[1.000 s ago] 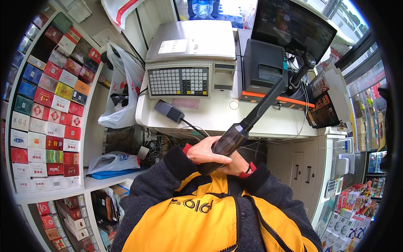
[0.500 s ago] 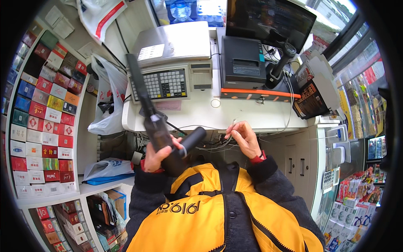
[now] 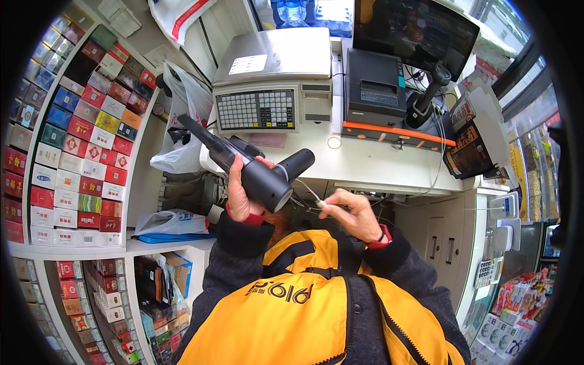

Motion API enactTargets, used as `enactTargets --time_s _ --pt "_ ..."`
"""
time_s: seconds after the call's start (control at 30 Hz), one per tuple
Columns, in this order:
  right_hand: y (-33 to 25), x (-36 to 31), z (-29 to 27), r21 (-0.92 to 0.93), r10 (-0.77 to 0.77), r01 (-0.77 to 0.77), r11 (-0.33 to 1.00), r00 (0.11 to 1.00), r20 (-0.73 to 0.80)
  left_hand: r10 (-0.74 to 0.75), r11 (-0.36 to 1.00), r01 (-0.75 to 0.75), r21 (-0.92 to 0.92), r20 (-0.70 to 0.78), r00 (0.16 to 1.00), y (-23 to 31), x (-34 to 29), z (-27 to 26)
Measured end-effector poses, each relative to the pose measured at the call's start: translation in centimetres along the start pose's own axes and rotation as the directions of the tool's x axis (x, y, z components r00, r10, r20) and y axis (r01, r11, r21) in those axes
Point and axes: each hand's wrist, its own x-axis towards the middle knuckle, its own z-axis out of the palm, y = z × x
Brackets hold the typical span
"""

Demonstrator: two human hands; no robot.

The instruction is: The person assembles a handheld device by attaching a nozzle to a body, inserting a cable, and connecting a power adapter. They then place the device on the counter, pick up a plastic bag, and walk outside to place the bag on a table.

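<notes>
At our left we see shelves of small boxes (image 3: 79,158) in red, blue, green and orange. A dark screen (image 3: 417,30) stands at the counter's back, a white label (image 3: 251,64) lies on the scale, and colourful packets (image 3: 517,304) fill the lower right.

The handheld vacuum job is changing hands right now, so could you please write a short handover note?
Left hand: grips the black handheld vacuum, raised over the counter edge, nozzle pointing up-left.
Right hand: pinches the thin white cable close to the vacuum's handle end.
Done: vacuum picked up, cable end in hand.
Left: cable not visibly plugged in; can't tell where it goes.
</notes>
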Motion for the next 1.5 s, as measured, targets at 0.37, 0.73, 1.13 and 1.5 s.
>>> enactTargets --time_s 0.37,0.73,1.13,1.5 --pt "-1.1 2.6 3.9 -0.029 -0.005 0.002 1.000 0.995 -0.104 0.005 0.999 -0.007 -0.036 -0.049 0.999 -0.1 1.6 -1.2" --pt "0.5 3.1 1.4 -0.044 0.011 -0.020 0.999 0.980 -0.197 -0.077 0.980 0.085 -0.182 0.047 0.996 2.8 2.3 -0.8" --pt "0.9 3.1 1.5 -0.025 0.049 -0.056 0.998 0.970 -0.237 -0.038 0.969 0.020 -0.247 -0.068 0.997 3.7 3.6 -2.4" --pt "0.4 2.9 1.5 -0.047 0.040 -0.051 0.998 0.976 -0.213 0.014 0.999 -0.007 -0.052 0.121 0.993 3.7 2.3 -1.8"
